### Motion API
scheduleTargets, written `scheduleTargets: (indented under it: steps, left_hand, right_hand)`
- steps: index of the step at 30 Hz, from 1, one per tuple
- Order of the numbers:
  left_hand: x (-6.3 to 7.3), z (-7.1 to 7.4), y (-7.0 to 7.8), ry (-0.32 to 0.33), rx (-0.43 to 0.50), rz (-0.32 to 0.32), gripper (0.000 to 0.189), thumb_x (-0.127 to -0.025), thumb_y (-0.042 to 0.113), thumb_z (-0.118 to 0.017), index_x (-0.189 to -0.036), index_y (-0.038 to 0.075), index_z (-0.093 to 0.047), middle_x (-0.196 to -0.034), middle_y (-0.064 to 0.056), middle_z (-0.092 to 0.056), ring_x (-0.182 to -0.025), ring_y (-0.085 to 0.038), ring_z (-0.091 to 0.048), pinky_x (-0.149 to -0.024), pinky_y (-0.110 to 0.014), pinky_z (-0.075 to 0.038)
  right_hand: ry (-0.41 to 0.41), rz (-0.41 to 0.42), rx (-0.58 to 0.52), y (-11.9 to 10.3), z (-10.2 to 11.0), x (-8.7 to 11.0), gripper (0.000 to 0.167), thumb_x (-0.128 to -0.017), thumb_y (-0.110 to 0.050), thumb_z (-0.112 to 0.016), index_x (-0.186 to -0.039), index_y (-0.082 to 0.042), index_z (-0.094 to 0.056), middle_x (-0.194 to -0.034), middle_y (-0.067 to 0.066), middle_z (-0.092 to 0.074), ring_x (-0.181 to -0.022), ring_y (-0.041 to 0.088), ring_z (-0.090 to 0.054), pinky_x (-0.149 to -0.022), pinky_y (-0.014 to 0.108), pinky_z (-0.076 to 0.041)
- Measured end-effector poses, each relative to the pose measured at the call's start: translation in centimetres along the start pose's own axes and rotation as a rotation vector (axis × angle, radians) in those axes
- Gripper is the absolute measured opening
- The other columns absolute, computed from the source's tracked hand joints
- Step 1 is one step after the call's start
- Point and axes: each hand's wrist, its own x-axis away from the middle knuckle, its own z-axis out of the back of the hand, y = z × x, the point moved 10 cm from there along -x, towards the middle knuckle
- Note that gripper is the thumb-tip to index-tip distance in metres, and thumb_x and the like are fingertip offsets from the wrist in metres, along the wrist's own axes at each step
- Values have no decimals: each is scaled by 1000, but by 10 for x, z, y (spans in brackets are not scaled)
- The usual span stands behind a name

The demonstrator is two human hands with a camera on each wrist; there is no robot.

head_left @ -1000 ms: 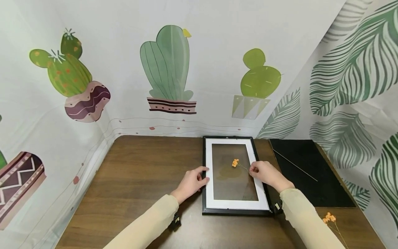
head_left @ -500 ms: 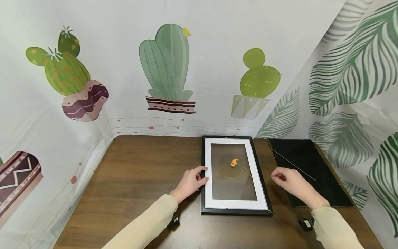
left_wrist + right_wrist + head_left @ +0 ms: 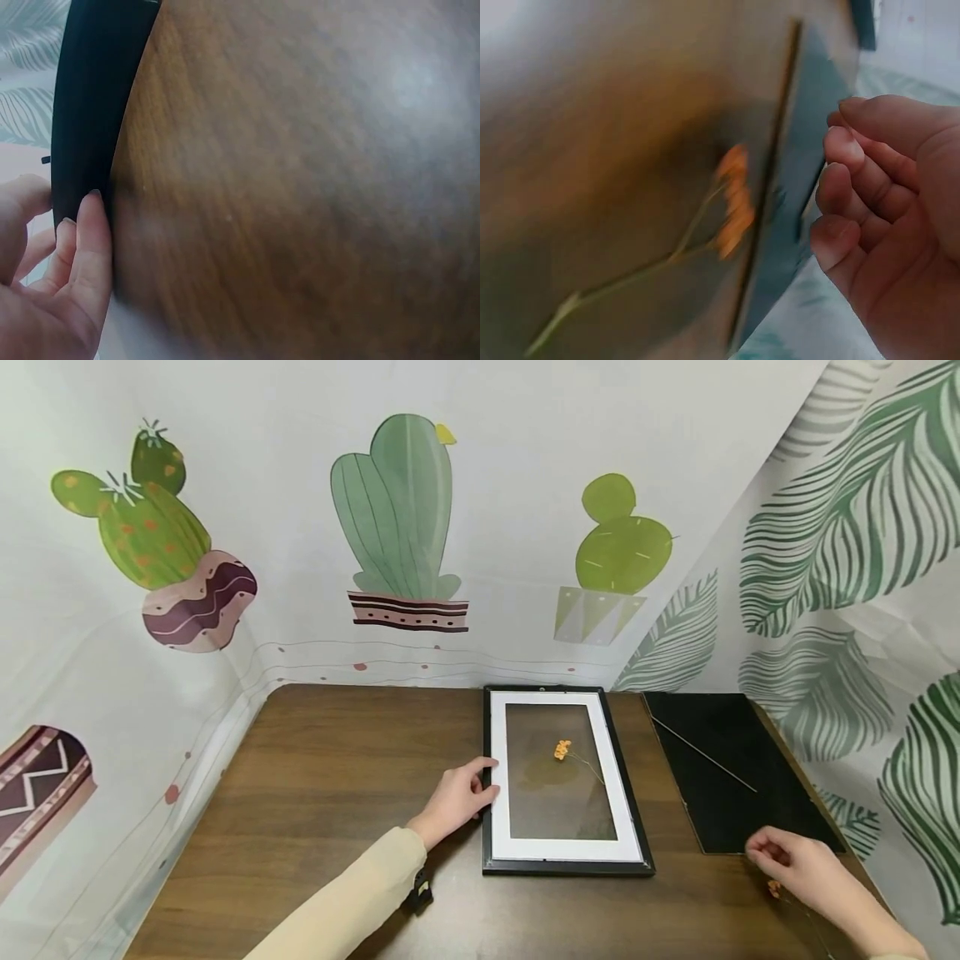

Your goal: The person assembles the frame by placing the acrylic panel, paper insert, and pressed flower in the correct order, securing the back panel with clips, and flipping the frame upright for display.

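Note:
A black picture frame (image 3: 643, 867) with a white mat lies on the table, its glass facing up. On the glass rests a dried orange flower sprig (image 3: 562, 750), its thin stem slanting toward the mat's right side. My left hand (image 3: 453, 797) grips the frame's left edge; in the left wrist view its fingertips (image 3: 91, 206) press the outer side. Over at the front right, my right hand (image 3: 798, 864) is loosely curled with nothing in it. Beneath and beside it lies a second orange flower sprig (image 3: 736, 206), partly hidden by the hand in the head view.
A black backing board (image 3: 738, 752) lies right of the frame, with a thin metal rod (image 3: 705, 754) across it. The wooden table (image 3: 360, 760) meets a cactus-print cloth (image 3: 517, 527) at the back and leaf-print cloth at the right.
My right hand has let go of the flower sprig on the glass and moved right and toward me, to the second sprig. The left hand stays on the frame's edge.

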Motion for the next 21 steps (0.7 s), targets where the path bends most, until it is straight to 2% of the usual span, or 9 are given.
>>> scheduleTargets:
  steps: [5, 8, 12, 15, 19, 21]
  left_hand:
    - [0, -1, 3, -24, -8, 8, 54, -94, 25, -79, -142, 9, -60, -64, 3, -55, -47, -8, -56, -55, -25, -50]
    - [0, -2, 4, -43, -50, 23, 67, -88, 34, -85, -143, 10, -57, -70, -2, -59, -55, -12, -57, -59, -28, -50]
    - [1, -5, 5, -70, -132, 42, 81, -82, 42, -89, -146, 12, -51, -107, -14, -72, -91, -26, -69, -81, -39, -57]
    - [2, -6, 6, -74, -144, 61, 84, -80, 40, -91, -146, 11, -47, -133, -20, -65, -116, -36, -66, -97, -48, -54]
    - [2, -8, 7, -84, -128, 78, 84, -82, 35, -91, -147, 9, -45, -135, -24, -63, -120, -42, -64, -99, -53, -52]
    - [3, -9, 8, -93, -120, 79, 84, -83, 34, -89, -148, 8, -43, -136, -25, -62, -122, -42, -62, -100, -53, -51]
  right_hand:
    - [-114, -186, 24, 33, -8, 25, 16, -94, -5, -72, -86, -17, -65, -71, -17, -54, -62, -4, -43, -57, 25, -41]
    - [-234, -294, 5, 49, -20, 38, 11, -99, -10, -69, -90, -14, -64, -75, -10, -57, -63, -1, -45, -58, 26, -41]
    - [-339, -391, -22, 64, -32, 53, 11, -102, -14, -65, -93, -10, -62, -80, -4, -57, -65, 3, -45, -60, 27, -40]
    - [-329, -403, -10, 70, -34, 58, 13, -103, -13, -65, -92, -9, -59, -80, -3, -53, -66, 4, -43, -60, 27, -37]
    - [-247, -395, 8, 72, -28, 63, 17, -100, -12, -68, -91, -8, -55, -77, -4, -50, -62, 3, -40, -59, 26, -36]
    - [-231, -409, 5, 74, -27, 66, 19, -100, -16, -69, -91, -7, -54, -76, -3, -50, -62, 3, -40, -59, 26, -35]
